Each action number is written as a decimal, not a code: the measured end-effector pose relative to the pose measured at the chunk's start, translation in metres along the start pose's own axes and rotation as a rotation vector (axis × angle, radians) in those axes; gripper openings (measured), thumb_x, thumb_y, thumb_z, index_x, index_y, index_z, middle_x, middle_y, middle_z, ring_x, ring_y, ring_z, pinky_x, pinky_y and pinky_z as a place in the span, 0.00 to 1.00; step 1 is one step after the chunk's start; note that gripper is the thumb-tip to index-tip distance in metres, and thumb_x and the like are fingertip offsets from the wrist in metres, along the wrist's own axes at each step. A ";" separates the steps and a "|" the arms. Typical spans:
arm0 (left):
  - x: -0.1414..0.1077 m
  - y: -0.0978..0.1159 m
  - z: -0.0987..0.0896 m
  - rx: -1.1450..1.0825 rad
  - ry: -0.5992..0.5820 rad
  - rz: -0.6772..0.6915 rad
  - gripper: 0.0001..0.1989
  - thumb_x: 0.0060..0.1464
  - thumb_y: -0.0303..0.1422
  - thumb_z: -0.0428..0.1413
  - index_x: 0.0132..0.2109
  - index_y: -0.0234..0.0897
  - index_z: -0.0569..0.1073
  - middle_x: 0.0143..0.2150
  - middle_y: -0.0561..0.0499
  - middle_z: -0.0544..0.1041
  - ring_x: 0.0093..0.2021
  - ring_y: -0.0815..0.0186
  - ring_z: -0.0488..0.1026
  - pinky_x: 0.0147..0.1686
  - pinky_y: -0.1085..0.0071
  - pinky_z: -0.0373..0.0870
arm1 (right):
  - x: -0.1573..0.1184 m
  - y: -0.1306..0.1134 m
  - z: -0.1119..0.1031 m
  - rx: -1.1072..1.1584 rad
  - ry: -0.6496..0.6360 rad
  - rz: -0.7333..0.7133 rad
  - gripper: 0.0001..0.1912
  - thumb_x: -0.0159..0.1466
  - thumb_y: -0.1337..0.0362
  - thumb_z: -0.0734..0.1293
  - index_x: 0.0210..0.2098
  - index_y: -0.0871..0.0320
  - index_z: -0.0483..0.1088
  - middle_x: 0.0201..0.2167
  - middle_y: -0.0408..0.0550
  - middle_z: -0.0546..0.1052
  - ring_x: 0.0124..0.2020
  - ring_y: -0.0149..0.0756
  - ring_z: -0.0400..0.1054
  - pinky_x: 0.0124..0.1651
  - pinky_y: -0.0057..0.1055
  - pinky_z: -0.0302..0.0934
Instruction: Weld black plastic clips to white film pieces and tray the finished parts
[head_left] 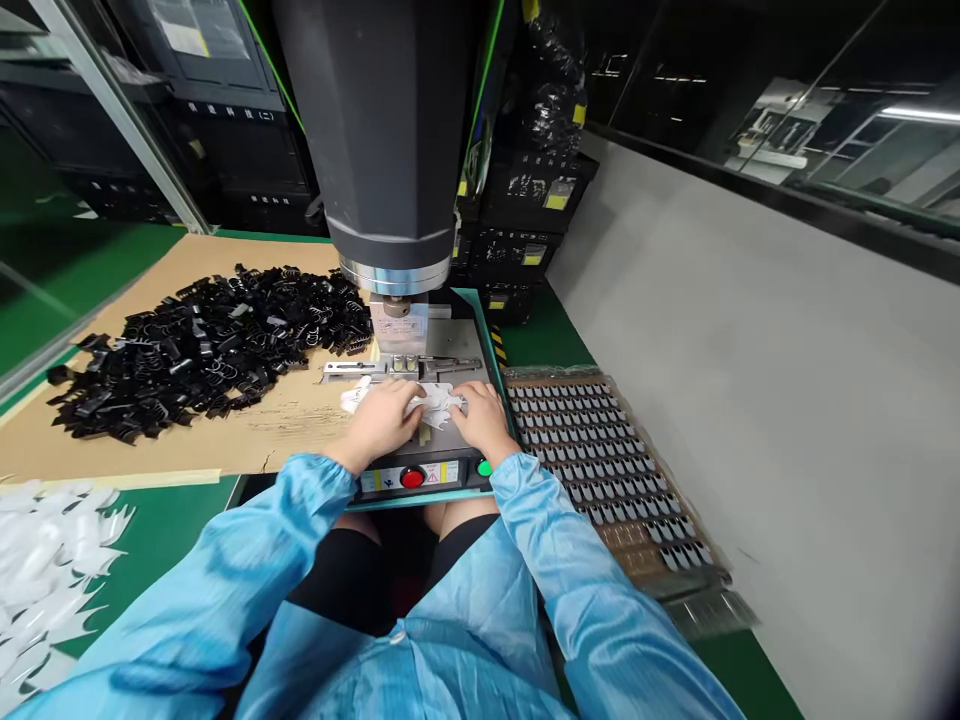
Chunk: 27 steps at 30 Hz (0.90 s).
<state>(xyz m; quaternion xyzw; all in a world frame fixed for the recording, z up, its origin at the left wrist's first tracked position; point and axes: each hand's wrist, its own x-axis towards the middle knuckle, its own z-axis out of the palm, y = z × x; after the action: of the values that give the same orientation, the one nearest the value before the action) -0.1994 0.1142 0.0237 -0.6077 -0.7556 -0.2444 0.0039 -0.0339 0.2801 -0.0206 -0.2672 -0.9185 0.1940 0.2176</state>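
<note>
Both hands rest over the metal base of a machine, just in front of a metal fixture (405,366). My left hand (384,420) has its fingers closed on the left part of a white plastic piece (436,402). From the other side my right hand (481,416) pinches the same piece near its right end. Another white part (355,396) lies just left of my left hand, partly covered by it. Above the fixture hangs the dark machine head (394,150) with a silver ring at its lower end.
Many black clips (217,350) are heaped on cardboard at the left. White parts (52,570) lie at the lower left. A tray of grey pieces (607,460) is at the right. Red (412,479) and green (484,468) buttons sit on the machine's front. Black crates (517,240) stand behind.
</note>
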 end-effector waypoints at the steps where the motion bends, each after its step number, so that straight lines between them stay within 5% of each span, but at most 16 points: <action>1: 0.014 0.002 0.005 0.050 -0.024 0.021 0.12 0.70 0.39 0.53 0.52 0.38 0.75 0.48 0.41 0.80 0.51 0.48 0.75 0.52 0.55 0.70 | 0.000 0.000 0.000 -0.002 0.002 0.002 0.10 0.68 0.64 0.71 0.49 0.52 0.77 0.53 0.50 0.77 0.55 0.49 0.66 0.59 0.46 0.61; 7: 0.056 0.015 0.030 0.198 -0.178 0.037 0.13 0.66 0.34 0.56 0.54 0.35 0.76 0.49 0.37 0.82 0.50 0.47 0.77 0.52 0.55 0.70 | 0.001 0.004 -0.001 -0.016 -0.007 0.023 0.07 0.68 0.64 0.71 0.46 0.51 0.73 0.50 0.48 0.78 0.54 0.49 0.67 0.55 0.44 0.61; 19: 0.085 0.020 0.035 0.221 -0.332 0.098 0.15 0.63 0.32 0.57 0.54 0.43 0.82 0.54 0.41 0.82 0.56 0.50 0.77 0.58 0.57 0.71 | 0.003 0.011 -0.002 0.060 -0.002 0.049 0.03 0.70 0.67 0.66 0.40 0.52 0.70 0.42 0.47 0.80 0.48 0.45 0.71 0.51 0.39 0.61; 27: 0.088 0.026 0.034 0.190 -0.344 0.073 0.12 0.61 0.35 0.59 0.49 0.41 0.84 0.51 0.38 0.83 0.54 0.49 0.79 0.58 0.56 0.72 | 0.002 0.023 0.001 0.412 0.104 0.106 0.03 0.70 0.65 0.63 0.39 0.50 0.67 0.43 0.44 0.82 0.46 0.40 0.78 0.52 0.37 0.69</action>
<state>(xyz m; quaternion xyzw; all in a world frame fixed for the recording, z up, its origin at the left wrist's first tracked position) -0.1889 0.2112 0.0302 -0.6643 -0.7424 -0.0643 -0.0588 -0.0263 0.2989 -0.0315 -0.2746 -0.8316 0.3748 0.3043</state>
